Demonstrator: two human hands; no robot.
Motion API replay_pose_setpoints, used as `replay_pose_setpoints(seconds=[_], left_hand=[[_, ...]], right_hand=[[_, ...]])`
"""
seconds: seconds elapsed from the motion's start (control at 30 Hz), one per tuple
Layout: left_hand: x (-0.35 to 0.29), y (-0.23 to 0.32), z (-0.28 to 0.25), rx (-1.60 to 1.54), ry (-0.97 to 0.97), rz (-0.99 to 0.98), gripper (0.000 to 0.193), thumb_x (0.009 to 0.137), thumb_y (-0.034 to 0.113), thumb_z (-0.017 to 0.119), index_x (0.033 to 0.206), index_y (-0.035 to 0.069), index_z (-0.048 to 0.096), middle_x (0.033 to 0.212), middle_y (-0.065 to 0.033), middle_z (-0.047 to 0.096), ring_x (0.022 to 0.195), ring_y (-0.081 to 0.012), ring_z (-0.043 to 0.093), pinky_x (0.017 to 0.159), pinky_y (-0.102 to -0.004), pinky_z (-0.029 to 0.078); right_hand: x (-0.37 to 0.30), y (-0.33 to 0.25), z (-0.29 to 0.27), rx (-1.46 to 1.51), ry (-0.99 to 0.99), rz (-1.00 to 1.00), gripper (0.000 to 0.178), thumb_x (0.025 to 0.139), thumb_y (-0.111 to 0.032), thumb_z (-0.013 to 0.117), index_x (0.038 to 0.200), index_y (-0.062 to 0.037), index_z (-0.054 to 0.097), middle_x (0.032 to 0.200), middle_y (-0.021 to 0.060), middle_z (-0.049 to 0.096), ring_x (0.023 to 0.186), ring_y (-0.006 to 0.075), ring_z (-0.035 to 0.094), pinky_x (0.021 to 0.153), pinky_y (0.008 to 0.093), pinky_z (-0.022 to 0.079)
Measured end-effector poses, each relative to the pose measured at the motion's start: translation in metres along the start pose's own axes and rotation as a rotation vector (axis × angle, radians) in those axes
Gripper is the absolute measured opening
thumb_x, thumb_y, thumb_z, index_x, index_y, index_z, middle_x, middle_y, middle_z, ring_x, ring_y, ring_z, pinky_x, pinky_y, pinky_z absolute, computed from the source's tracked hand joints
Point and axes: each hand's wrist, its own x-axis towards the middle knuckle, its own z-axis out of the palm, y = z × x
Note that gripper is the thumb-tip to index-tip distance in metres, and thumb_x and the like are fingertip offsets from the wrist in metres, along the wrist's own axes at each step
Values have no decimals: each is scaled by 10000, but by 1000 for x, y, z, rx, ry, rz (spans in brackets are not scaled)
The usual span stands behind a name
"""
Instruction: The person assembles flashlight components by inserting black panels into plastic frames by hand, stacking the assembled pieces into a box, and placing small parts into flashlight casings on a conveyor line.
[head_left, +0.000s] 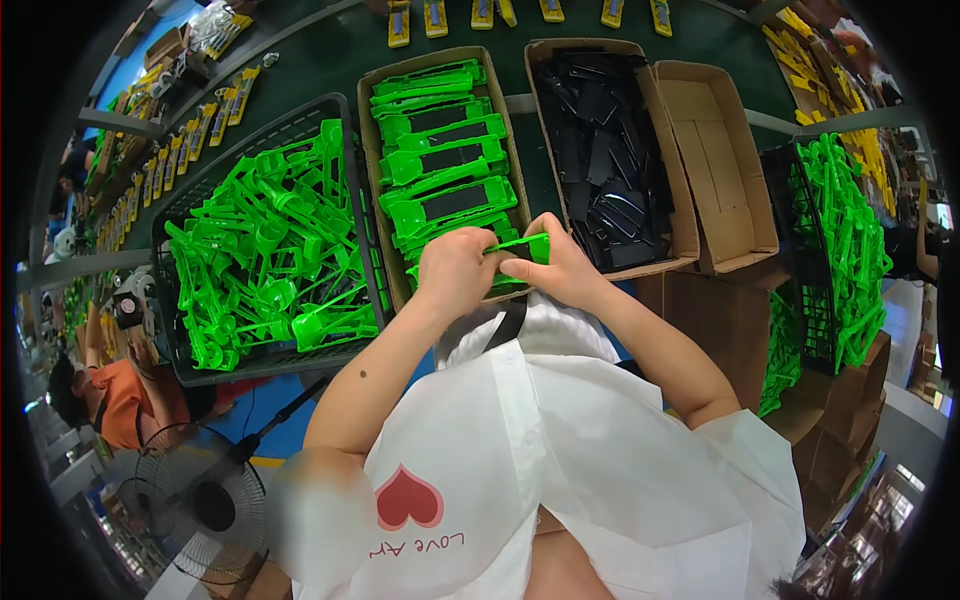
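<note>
My left hand (458,268) and my right hand (567,268) meet over the near end of a cardboard box (371,200). Between them they grip a green plastic part (537,246), its near side mostly hidden by my fingers and thumbs. Inside that box lie green frame-like parts (450,157) in a stack, several with a dark flat panel in the middle. To the right, close to my right hand, a second cardboard box (684,215) holds a loose heap of flat black plastic pieces (603,130).
On the left stands a black plastic crate (367,225) heaped with green parts (270,240). An open cardboard flap or box (715,150) adjoins the black pieces. Another crate (815,300) of green parts is at the right. A fan (210,505) and a person in orange (118,400) are at lower left.
</note>
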Motion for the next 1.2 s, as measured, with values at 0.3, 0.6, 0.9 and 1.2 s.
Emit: replay_pose_setpoints(seconds=[0.3,0.6,0.9,1.2], left_hand=[[131,-106,-22,666,88,129,450,844,441,393,1249,245,385,1321,-47,313,1217,-269,288,987,-509,175],[123,-110,-4,651,52,-24,538,855,501,319,1305,206,308,1409,-61,124,1292,-296,105,982,-558,129],[9,-58,-10,100,583,106,255,743,57,555,991,10,525,1041,-137,505,992,-309,432,849,-379,358],[-16,-167,-64,446,282,-713,306,763,300,556,853,8,567,832,-148,600,767,-326,580,656,-402,467]], right_hand=[[1,31,-44,314,15,397,271,786,-114,563,1022,3,497,790,74,575,587,81,491,490,212,394],[31,82,-113,-734,568,124,186,796,-218,532,759,-42,578,733,133,571,694,310,562,610,388,453],[70,93,-104,-590,596,157,261,720,-252,618,785,-15,532,664,125,590,631,281,591,565,345,469],[39,25,-80,413,293,389,182,779,-148,604,888,-38,508,722,57,588,566,105,585,444,179,433]])
